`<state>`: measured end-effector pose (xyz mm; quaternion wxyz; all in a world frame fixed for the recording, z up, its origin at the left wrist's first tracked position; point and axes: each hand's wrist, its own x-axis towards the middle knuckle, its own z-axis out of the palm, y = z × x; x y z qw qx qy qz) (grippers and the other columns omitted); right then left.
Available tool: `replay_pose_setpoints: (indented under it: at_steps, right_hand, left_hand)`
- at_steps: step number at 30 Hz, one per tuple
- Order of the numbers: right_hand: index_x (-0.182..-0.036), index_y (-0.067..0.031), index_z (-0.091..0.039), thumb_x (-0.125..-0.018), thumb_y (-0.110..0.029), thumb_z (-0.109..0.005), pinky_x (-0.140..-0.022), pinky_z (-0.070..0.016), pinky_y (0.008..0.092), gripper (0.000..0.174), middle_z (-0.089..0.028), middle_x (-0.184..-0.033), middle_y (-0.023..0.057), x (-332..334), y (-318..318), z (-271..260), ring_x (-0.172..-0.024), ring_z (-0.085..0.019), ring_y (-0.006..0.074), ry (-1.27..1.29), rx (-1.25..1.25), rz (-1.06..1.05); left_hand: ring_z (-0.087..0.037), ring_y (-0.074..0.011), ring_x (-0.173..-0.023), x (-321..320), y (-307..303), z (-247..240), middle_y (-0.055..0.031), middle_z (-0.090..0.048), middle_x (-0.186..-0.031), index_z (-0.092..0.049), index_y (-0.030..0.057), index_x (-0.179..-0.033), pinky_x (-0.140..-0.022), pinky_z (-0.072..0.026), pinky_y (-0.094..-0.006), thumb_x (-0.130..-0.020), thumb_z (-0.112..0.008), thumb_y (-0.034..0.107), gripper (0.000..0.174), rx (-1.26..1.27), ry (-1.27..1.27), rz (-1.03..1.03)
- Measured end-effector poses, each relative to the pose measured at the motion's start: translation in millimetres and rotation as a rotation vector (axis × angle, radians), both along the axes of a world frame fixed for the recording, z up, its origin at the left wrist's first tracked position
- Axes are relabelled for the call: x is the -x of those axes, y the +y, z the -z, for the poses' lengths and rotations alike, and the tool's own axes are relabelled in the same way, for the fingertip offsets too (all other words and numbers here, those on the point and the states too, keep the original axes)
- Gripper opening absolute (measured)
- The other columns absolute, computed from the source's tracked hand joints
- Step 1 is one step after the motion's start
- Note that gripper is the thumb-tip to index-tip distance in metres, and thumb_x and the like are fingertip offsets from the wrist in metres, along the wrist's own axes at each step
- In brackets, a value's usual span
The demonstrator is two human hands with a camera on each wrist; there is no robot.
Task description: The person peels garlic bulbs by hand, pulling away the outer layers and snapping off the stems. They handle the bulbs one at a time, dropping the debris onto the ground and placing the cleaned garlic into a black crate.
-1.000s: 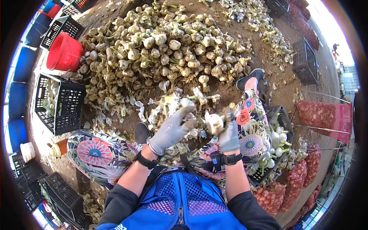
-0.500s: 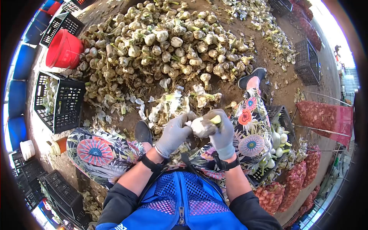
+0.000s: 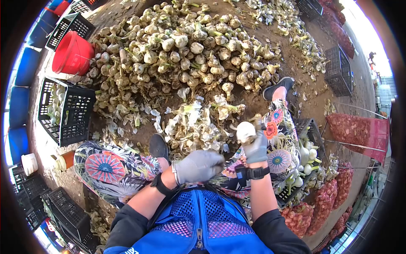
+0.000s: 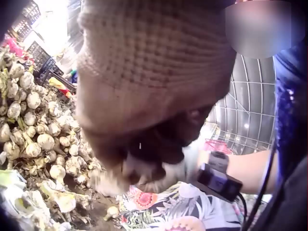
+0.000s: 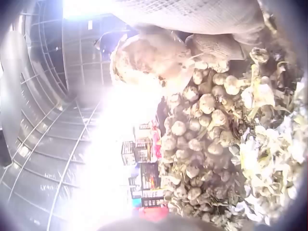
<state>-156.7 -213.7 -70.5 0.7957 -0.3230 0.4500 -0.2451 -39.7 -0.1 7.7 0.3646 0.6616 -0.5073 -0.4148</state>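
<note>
My gloved right hand [image 3: 256, 148] grips a garlic bulb [image 3: 246, 132] by its side, above my right thigh. In the right wrist view the garlic bulb [image 5: 151, 60] looks pale with brown patches, and the glove lies against it. My gloved left hand [image 3: 198, 166] is apart from the bulb, low in front of my lap. Its fingers are curled, as the left wrist view also shows of the left hand [image 4: 154, 82]; its palm side is hidden. Loose garlic skins [image 3: 192, 122] lie on the ground between my feet.
A large heap of unpeeled garlic [image 3: 182, 51] spreads ahead. To the right, a black crate [image 3: 311, 131] holds white bulbs, beside red mesh sacks [image 3: 327, 197]. On the left stand a red bucket [image 3: 72, 53] and another black crate [image 3: 76, 114].
Both hands met at the bulb half a second ago. Since then the left hand has come away, back toward my lap, while the right hand has carried the bulb rightward.
</note>
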Motion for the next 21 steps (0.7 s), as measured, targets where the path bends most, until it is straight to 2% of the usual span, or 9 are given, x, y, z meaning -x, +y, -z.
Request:
replay_pose_setpoints:
  at_steps: [1,3,5,9,11,15,17,19,21]
  right_hand:
    - [-0.112,-0.0006,-0.063,-0.098,-0.028,-0.06,-0.074,-0.0595,0.0333,0.031,-0.071,-0.09,0.0092,-7.0,-6.5,-15.2,-0.082,-0.071,0.0235,-0.012,-0.291,0.101]
    - [-0.106,0.0019,-0.065,-0.101,-0.038,-0.054,-0.069,-0.0578,0.0333,0.042,-0.071,-0.091,0.0087,-6.4,-2.6,-26.0,-0.077,-0.069,0.0185,-0.016,-0.239,0.021]
    - [-0.099,0.0016,-0.067,-0.1,-0.037,-0.057,-0.065,-0.0547,0.0316,0.04,-0.07,-0.089,0.0061,1.7,14.0,-23.3,-0.073,-0.066,0.0146,0.176,0.238,-0.037]
    - [-0.096,-0.0008,-0.069,-0.099,-0.033,-0.061,-0.07,-0.052,0.0298,0.033,-0.069,-0.092,0.0058,-16.8,46.8,-56.5,-0.079,-0.064,0.0127,0.341,0.581,-0.184]
    - [-0.102,-0.0027,-0.067,-0.099,-0.033,-0.06,-0.079,-0.0534,0.0337,0.031,-0.07,-0.096,0.0076,-12.1,43.0,-61.1,-0.089,-0.066,0.0155,0.289,0.517,-0.268]
    - [-0.116,-0.0069,-0.063,-0.096,-0.046,-0.059,-0.091,-0.0542,0.0475,0.045,-0.069,-0.112,0.0125,-14.9,39.9,-44.8,-0.106,-0.066,0.0284,-0.286,-0.433,-0.27]
    - [-0.119,-0.0083,-0.063,-0.095,-0.046,-0.06,-0.088,-0.0551,0.0492,0.045,-0.069,-0.114,0.0123,-14.2,34.8,-41.5,-0.106,-0.067,0.0295,-0.315,-0.615,-0.154]
    - [-0.117,-0.009,-0.064,-0.095,-0.045,-0.06,-0.087,-0.0555,0.0501,0.042,-0.069,-0.115,0.012,-3.0,20.6,-32.5,-0.105,-0.067,0.0313,-0.329,-0.669,-0.17]
    - [-0.113,-0.0108,-0.064,-0.097,-0.042,-0.059,-0.086,-0.0562,0.0496,0.036,-0.07,-0.115,0.0101,-11.5,28.5,-50.8,-0.104,-0.068,0.0309,-0.319,-0.57,-0.123]
  left_hand:
    - [-0.065,-0.034,-0.084,6.4,5.2,11.4,-0.0139,-0.067,-0.09,-0.067,0.0064,-0.101,-0.077,-0.053,-0.04,-0.091,-0.062,0.029,0.026,-0.12,-0.08,0.085]
    - [-0.066,-0.0342,-0.085,0.1,-3.6,8.5,-0.0161,-0.068,-0.09,-0.067,0.0046,-0.101,-0.078,-0.0527,-0.0414,-0.091,-0.059,0.041,0.038,-0.246,-0.004,-0.047]
    - [-0.068,-0.0296,-0.08,-6.3,-16.4,0.8,-0.0195,-0.067,-0.081,-0.068,0.0,-0.095,-0.076,-0.0529,-0.0385,-0.091,-0.056,0.06,0.061,-0.378,0.381,-0.345]
    - [-0.061,-0.0151,-0.068,-3.7,-26.0,11.0,-0.0079,-0.065,-0.073,-0.069,-0.0001,-0.092,-0.063,-0.0493,-0.0288,-0.096,-0.058,0.045,0.047,-0.138,0.72,-0.472]
    - [-0.059,-0.0106,-0.067,-0.5,-26.6,4.4,-0.0036,-0.064,-0.073,-0.069,0.0002,-0.092,-0.059,-0.0473,-0.0258,-0.097,-0.059,0.039,0.041,-0.11,0.915,-0.543]
    - [-0.06,-0.0103,-0.069,-12.1,-8.5,-2.3,-0.0014,-0.067,-0.078,-0.068,0.0059,-0.084,-0.062,-0.0471,-0.0263,-0.097,-0.059,0.026,0.026,-0.052,1.001,-0.372]
    - [-0.063,-0.0156,-0.073,-21.0,-4.4,6.1,-0.0058,-0.07,-0.086,-0.064,0.0091,-0.082,-0.067,-0.0501,-0.031,-0.097,-0.057,0.02,0.02,0.708,0.303,-0.257]
    - [-0.067,-0.0204,-0.088,-30.7,-3.0,-25.5,-0.0144,-0.07,-0.101,-0.061,0.0085,-0.099,-0.076,-0.0542,-0.0366,-0.098,-0.054,0.011,0.007,0.601,1.714,-0.51]
    - [-0.068,-0.0186,-0.092,-52.4,3.1,-17.7,-0.0129,-0.07,-0.103,-0.063,0.0052,-0.107,-0.078,-0.0549,-0.0318,-0.099,-0.055,0.014,0.014,0.153,1.125,-0.737]
